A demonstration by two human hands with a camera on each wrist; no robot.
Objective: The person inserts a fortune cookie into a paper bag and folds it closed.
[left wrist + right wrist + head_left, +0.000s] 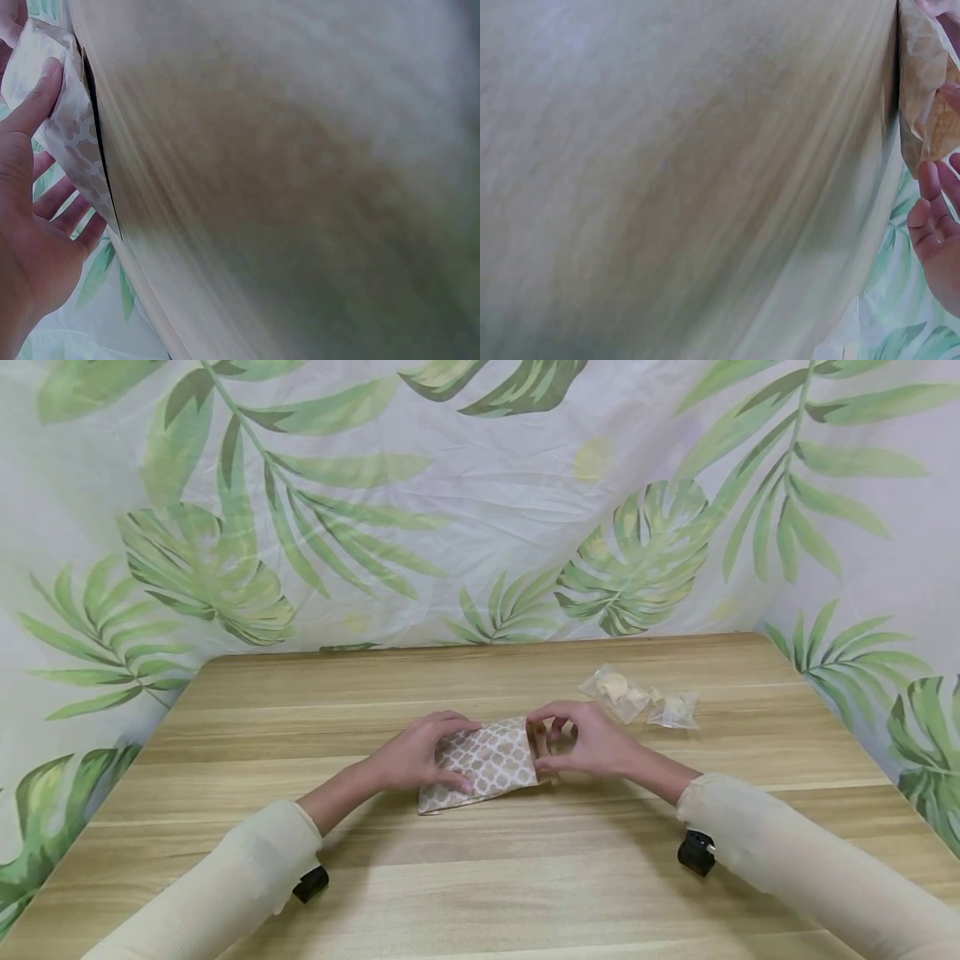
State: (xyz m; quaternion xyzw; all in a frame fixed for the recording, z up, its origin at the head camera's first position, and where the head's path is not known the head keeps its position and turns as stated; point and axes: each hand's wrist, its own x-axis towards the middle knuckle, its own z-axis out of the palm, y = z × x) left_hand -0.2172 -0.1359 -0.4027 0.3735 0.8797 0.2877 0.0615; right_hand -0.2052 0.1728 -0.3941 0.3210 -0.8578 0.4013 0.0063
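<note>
A flat paper bag with a white lattice pattern on tan lies on the wooden table in the head view. My left hand grips its closed left part, thumb on the near side and fingers toward the far edge. At the bag's right end, the mouth shows a brown inside. There my right hand holds the mouth's rim, with the index finger at the far edge and the thumb at the near edge. The right wrist view shows a brown, textured surface within the bag; what it is cannot be told.
Two small clear plastic packets lie beyond my right hand: one packet with pale pieces inside, and a smaller packet beside it. The wooden table ends at a leaf-print cloth behind.
</note>
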